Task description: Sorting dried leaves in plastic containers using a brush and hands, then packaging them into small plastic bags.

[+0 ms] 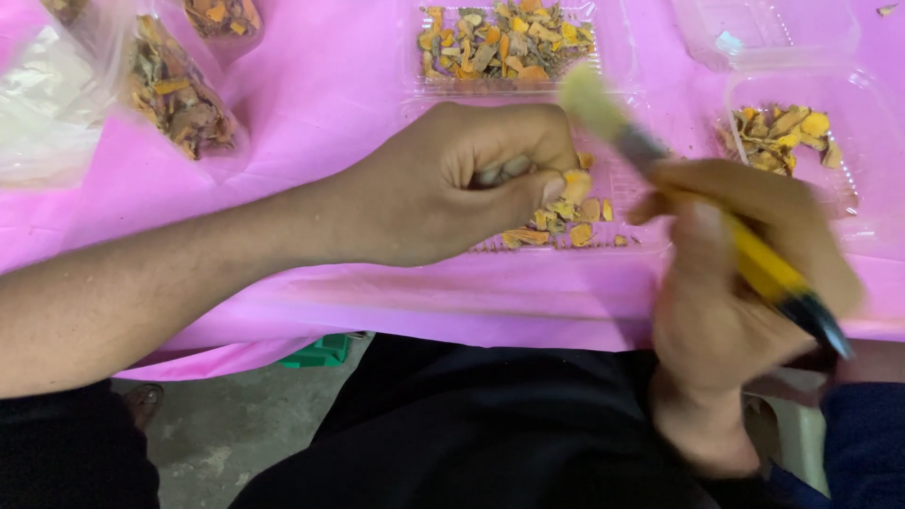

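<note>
Brush (716,226) beside tray (630,247) edge

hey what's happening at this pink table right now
A person sits at a table under a pink cover. Their left hand is closed around small orange-yellow dried pieces above a clear plastic tray that holds more of them. Their right hand, blurred, grips a yellow-handled brush with its bristles pointing toward the left hand. Other clear trays and bags of similar pieces lie around.

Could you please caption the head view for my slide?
Left hand grips an orange dried root piece while right hand holds a yellow-handled brush over a pink table cover.
</note>
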